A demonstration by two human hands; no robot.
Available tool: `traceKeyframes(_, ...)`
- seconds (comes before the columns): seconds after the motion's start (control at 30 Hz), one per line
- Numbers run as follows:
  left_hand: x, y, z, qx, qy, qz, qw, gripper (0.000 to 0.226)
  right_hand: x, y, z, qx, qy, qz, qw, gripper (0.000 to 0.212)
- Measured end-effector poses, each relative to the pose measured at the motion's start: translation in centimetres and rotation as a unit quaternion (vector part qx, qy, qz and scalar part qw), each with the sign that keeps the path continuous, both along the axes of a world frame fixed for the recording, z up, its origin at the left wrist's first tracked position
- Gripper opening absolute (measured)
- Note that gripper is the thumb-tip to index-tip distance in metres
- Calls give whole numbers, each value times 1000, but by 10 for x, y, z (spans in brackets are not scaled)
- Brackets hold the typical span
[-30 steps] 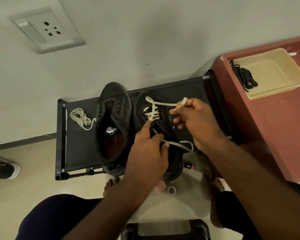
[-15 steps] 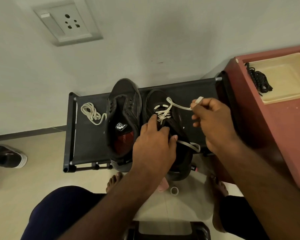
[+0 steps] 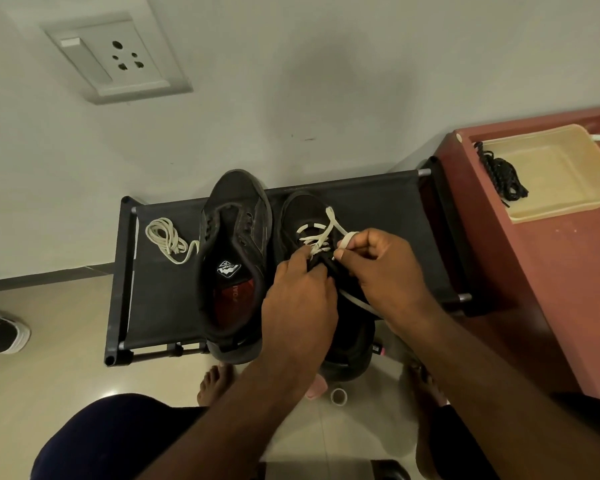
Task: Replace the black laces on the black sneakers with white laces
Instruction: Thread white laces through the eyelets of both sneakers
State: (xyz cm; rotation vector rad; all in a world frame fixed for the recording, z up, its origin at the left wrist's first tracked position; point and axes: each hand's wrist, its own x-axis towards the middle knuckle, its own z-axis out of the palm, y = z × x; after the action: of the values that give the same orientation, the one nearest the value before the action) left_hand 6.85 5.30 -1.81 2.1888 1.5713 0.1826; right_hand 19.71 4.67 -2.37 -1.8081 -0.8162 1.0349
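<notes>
Half-laced sneaker [image 3: 300, 211]: black, matte fabric upper with a rounded toe. It lies on the black rack [image 3: 378, 206], toe toward the wall and heel hanging over the near rail.
White lace [image 3: 313, 239]: a flat, ribbon-like tape that crosses in short bars over the front eyelets of the half-laced sneaker. One strand rises to the right hand and another trails out from beneath it.
Right hand [image 3: 385, 271]: thumb and forefinger pinch the free end of the white lace, which bends over the fingertip. The other fingers are curled in.
Left hand [image 3: 298, 303]: palm down on the same sneaker, fingers curled onto its throat just below the lacing, holding it. What the fingertips have hold of, I cannot tell.
Unlaced sneaker [image 3: 238, 209]: black, touching its mate's left side, with bare eyelets, a gaping tongue and a red insole with a white logo.
Spare white lace [image 3: 165, 237]: a loose oval coil on the rack's taut fabric, left of the unlaced sneaker.
Black laces [image 3: 503, 178]: a cord-like, tangled heap at the left end of a shallow cream plastic tray [image 3: 568, 202].
Desk [image 3: 548, 278]: smooth red-brown top that carries the tray, standing against the rack's right end.
Wall socket [image 3: 118, 60]: a white rectangular plate, above and to the left.
Floor [image 3: 49, 358]: glossy pale tile, with a small tape roll [image 3: 338, 396] near bare feet.
</notes>
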Motion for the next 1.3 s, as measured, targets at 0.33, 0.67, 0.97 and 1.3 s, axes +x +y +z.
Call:
traceKeyframes(0.33, 1, 2, -2, 12, -36, 20, 999, 28, 2, 2, -2, 14, -53, 56, 997, 1)
traceKeyframes(0.67, -1, 5, -3, 19, -29, 8, 999, 27, 1, 1, -4, 29, -58, 67, 996, 3)
traceKeyframes(0.97, 4, 0, -4, -79, -134, 51, 987, 32, 1, 1, -5, 46, -97, 90, 990, 8)
traceKeyframes(1.3, 7, 2, 5, -195, -360, 252, 877, 22, 5, 1, -1, 2, 4, 59, 998, 3)
